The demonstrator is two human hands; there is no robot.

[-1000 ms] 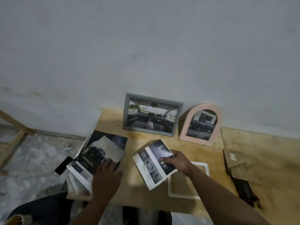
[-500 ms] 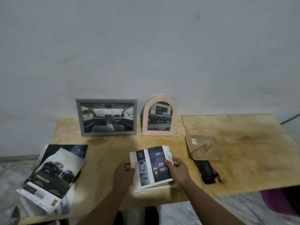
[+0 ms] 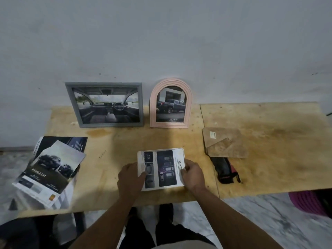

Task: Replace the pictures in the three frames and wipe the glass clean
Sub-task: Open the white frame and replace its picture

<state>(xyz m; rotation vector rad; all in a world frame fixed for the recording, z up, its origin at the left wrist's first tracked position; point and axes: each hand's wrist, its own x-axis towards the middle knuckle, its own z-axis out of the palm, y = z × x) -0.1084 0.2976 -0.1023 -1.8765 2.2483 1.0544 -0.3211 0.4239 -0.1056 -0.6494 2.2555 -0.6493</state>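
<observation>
- Since a second ago, our left hand (image 3: 132, 178) has left the brochure stack (image 3: 52, 169) and joined the right hand (image 3: 193, 174); both now pinch the cut picture (image 3: 160, 169).
- We judge the third insertion is being aligned.
- The picture lies at the worktop (image 3: 111, 155) front edge, long axis running away from us, "SAFETY" edge right.
- The grey frame (image 3: 104, 104) and pink frame (image 3: 170, 103) stand filled.

Dim indoor light with a cool grey cast, brightest in a soft pool on the plywood table (image 3: 107, 159) near the printed page (image 3: 161, 168), fading to dark at the lower corners. Wide-angle distortion bows the table edges. Detail is soft throughout, the floor (image 3: 260, 221) smeared, faint reflections on the grey frame (image 3: 105, 105) glass.
</observation>
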